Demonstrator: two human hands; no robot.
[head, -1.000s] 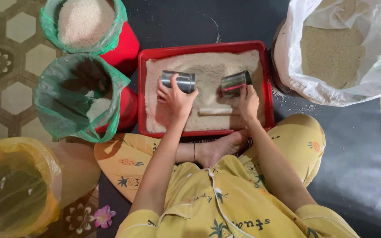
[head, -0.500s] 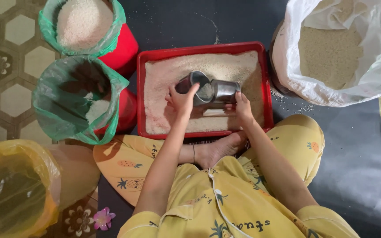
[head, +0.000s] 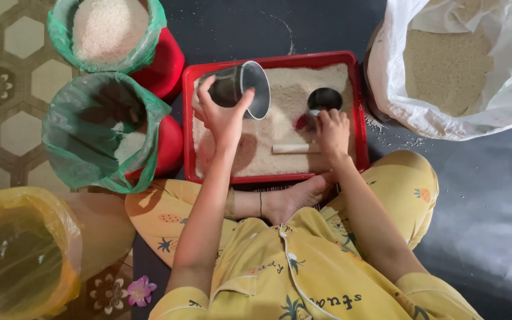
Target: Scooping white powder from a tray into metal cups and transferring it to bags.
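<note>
Head cam, looking down at a person seated on the floor, yellow clothes.

L hand (head: 220, 115) is raised over the left part of the red tray (head: 188, 118), fingers (head: 204, 90) wrapped around a metal cup (head: 241, 89). The cup is tilted on its side, mouth toward the right, off the grain.

R hand (head: 333, 133) is down in the tray's right half, fingers closed on a 2nd cup (head: 325, 101). That one stands upright on the rice (head: 291, 89), mouth up, inside dark. A patch of red tray bottom shows just left of it.

A short wooden stick (head: 294, 149) lies flat on the rice betw. the two wrists, near the front rim, touching neither hand as far as can be told.

Around:
- Left of the tray, close by, 2 red buckets w/ green bag liners. The far one (head: 111, 29) is heaped w/ white rice. The near one (head: 105, 130) holds only a little at the bottom.
- Right, a big white sack (head: 505, 89) open, w/ brownish grain. Loose grains are scattered on the dark mat (head: 487, 195) beside it.
- Lower left, a yellow-lined bin (head: 25, 255).
- A bare foot (head: 294, 198) sits just in front of the tray rim.
</note>
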